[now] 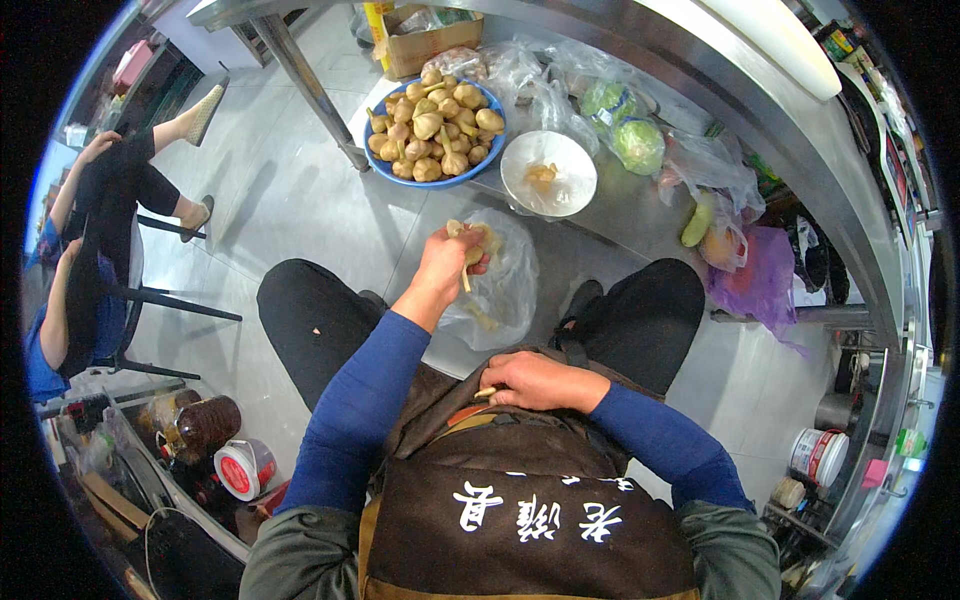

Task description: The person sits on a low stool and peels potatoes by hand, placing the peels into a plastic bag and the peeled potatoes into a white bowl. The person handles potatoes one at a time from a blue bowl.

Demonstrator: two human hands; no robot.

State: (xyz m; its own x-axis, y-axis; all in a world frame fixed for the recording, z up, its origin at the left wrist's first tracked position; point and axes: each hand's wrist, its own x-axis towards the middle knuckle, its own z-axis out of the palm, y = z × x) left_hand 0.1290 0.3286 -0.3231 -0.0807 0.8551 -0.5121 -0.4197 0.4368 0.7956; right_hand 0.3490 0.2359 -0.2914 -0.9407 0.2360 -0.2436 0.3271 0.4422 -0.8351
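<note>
My left hand [448, 259] is closed around pieces of garlic [454, 228], with dry skin and a stem poking out between the fingers. Under it, on the floor between my feet, a clear plastic bag [514, 296] lies spread with garlic skins [480, 315] in it. Close to my apron, my right hand [538, 381] pinches a small pale piece [486, 391], apparently a garlic clove. Ahead stands a blue basin [429, 182] heaped with whole garlic bulbs [427, 124]. Beside it, a white bowl [581, 193] contains a few peeled cloves [541, 176].
A steel table [757, 112] overhangs from above, its leg [307, 82] left of the basin. Bagged cabbages [637, 144], a green vegetable [697, 219] and a purple bag [757, 281] lie at right. A seated person [112, 187] is at left, near a white bucket [244, 471].
</note>
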